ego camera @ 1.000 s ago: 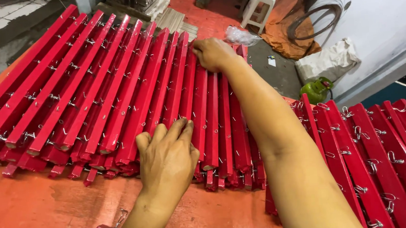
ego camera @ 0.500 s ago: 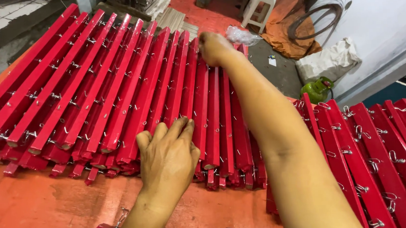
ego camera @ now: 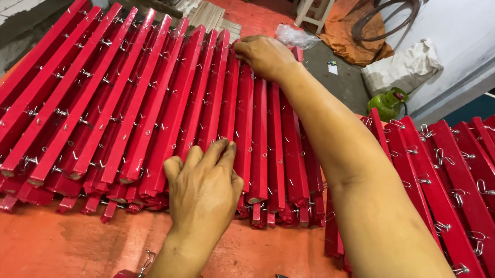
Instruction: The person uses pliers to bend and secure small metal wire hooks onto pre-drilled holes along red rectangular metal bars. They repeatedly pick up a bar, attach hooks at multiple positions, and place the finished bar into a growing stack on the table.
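A wide stack of long red painted bars (ego camera: 144, 105) with small metal hooks lies slanted across an orange surface (ego camera: 45, 257). My left hand (ego camera: 205, 186) rests on the near ends of the bars in the stack's right part, fingers curled over them. My right hand (ego camera: 266, 56) reaches far forward and grips the far end of one of those bars. My right forearm crosses over the stack's right edge. A second group of red bars with hooks (ego camera: 458, 178) lies to the right.
A loose red piece with a metal hook (ego camera: 131, 277) lies near my left wrist. Beyond the stack are a white plastic stool (ego camera: 318, 0), a green container (ego camera: 389, 103), an orange cloth, coiled wire and a white sack by the wall.
My right hand shifted slightly along the far ends of the bars. My left hand stayed on the near ends.
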